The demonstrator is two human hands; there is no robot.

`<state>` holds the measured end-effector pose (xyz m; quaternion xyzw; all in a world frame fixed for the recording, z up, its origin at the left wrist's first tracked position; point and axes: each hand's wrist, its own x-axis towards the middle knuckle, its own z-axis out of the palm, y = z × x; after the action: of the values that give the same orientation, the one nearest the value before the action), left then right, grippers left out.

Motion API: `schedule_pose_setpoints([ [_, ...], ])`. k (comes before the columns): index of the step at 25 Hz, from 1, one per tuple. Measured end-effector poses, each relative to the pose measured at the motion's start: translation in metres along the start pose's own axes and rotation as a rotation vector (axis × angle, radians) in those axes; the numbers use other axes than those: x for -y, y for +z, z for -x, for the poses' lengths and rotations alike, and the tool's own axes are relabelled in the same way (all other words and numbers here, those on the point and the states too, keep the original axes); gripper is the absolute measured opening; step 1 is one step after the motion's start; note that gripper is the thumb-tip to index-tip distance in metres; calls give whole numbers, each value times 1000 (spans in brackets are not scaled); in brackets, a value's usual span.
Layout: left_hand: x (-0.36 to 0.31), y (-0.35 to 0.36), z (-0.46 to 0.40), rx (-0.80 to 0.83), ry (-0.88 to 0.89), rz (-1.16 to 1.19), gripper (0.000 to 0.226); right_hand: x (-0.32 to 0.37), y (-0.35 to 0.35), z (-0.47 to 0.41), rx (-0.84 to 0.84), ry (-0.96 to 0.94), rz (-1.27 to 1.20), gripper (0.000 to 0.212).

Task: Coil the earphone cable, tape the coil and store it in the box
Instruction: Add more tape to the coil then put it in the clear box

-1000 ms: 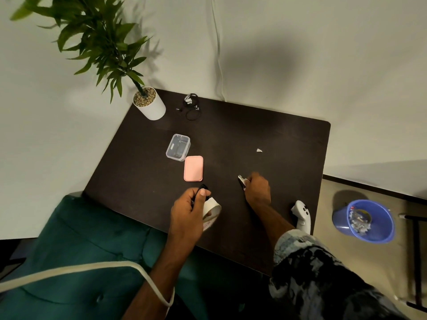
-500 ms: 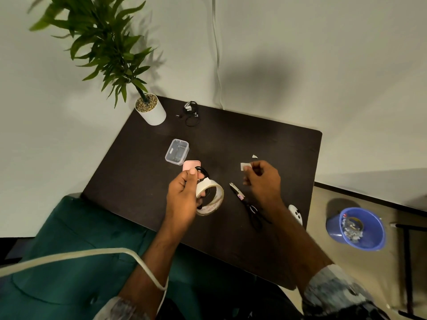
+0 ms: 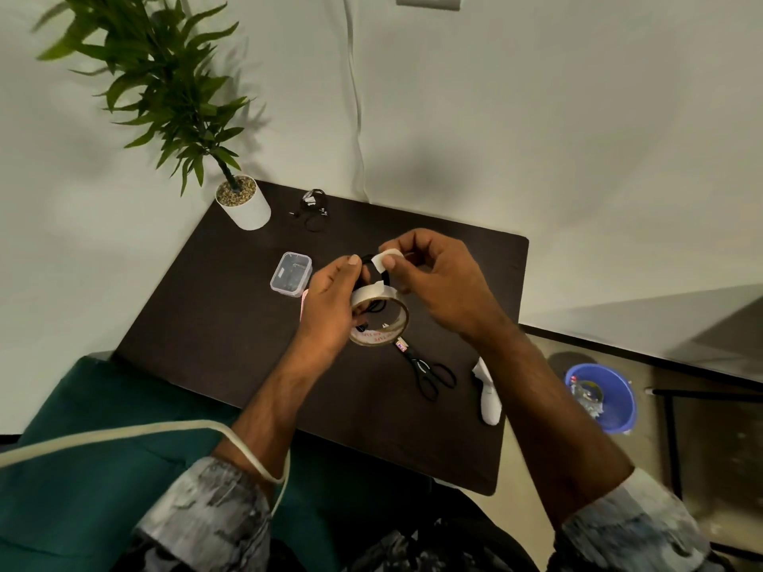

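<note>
My left hand (image 3: 330,301) holds a black coiled earphone cable (image 3: 367,268) and a roll of tape (image 3: 382,319) together above the dark table (image 3: 214,324). My right hand (image 3: 433,278) pinches a small white piece of tape (image 3: 384,258) against the top of the coil. The clear plastic box (image 3: 290,274) stands open on the table, just left of my left hand. Its pink lid (image 3: 304,301) peeks out from behind that hand.
Black scissors (image 3: 429,371) lie on the table below the roll. A white controller (image 3: 487,392) rests near the right edge. Another bundle of black earphones (image 3: 313,210) and a potted plant (image 3: 243,206) stand at the back. A blue bin (image 3: 600,396) sits on the floor.
My right hand left the scissors on the table, lifted with a cut piece of tape and brought it to the coil. My left hand raised the coil and roll.
</note>
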<state>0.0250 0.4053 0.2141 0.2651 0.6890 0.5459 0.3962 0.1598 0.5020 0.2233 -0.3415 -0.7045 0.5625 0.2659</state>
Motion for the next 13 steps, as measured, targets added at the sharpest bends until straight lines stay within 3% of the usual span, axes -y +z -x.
schedule_pose_setpoints([
  [7, -15, 10, 6, 116, 45, -22, 31, 8, -11, 6, 2, -77, 284, 8],
  [13, -13, 7, 4, 185, 103, -112, 35, 11, -16, 12, 3, -125, 376, 7],
])
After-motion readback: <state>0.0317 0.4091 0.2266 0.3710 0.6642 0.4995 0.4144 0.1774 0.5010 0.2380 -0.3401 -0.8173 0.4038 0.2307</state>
